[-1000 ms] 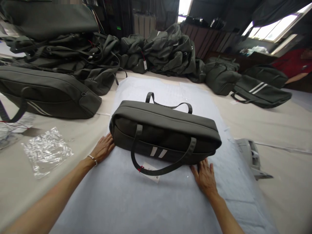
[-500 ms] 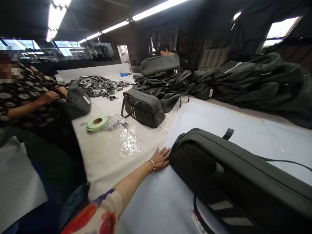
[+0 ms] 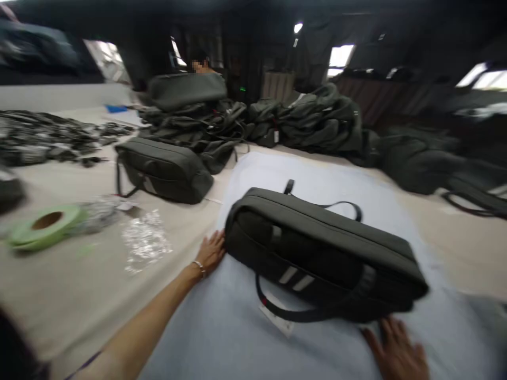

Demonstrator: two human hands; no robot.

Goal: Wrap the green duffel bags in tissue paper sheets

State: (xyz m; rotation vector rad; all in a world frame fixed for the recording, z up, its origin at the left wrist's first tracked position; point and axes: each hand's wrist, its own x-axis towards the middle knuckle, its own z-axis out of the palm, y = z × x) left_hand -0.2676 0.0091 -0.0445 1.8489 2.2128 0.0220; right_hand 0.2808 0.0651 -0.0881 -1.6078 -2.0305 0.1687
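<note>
A dark green duffel bag (image 3: 317, 227) rests on the pale blue-white cloth (image 3: 222, 327) in front of me, two light stripes on its near side. Its near carry handle (image 3: 293, 314) droops onto the cloth beside a white hang tag (image 3: 277, 316). Against the bag's left end lies my left hand (image 3: 212, 250), fingers stretched out and a bracelet on the wrist. My right hand (image 3: 398, 348) is at the lower right corner of the bag, fingers spread, their tips close under its edge; whether they touch it is hard to see.
Another duffel bag (image 3: 162, 169) stands behind to the left. Nearer are a clear plastic bag (image 3: 144, 240) and a green tape roll (image 3: 47, 224). Dark bags (image 3: 304, 124) are heaped along the back, straps (image 3: 47, 137) at far left. A person (image 3: 202, 63) is behind the heap.
My view has swung to the right, so the whole bag and my right hand now show. The co-worker at the left has gone out of view. My left hand stays at the bag's left end.
</note>
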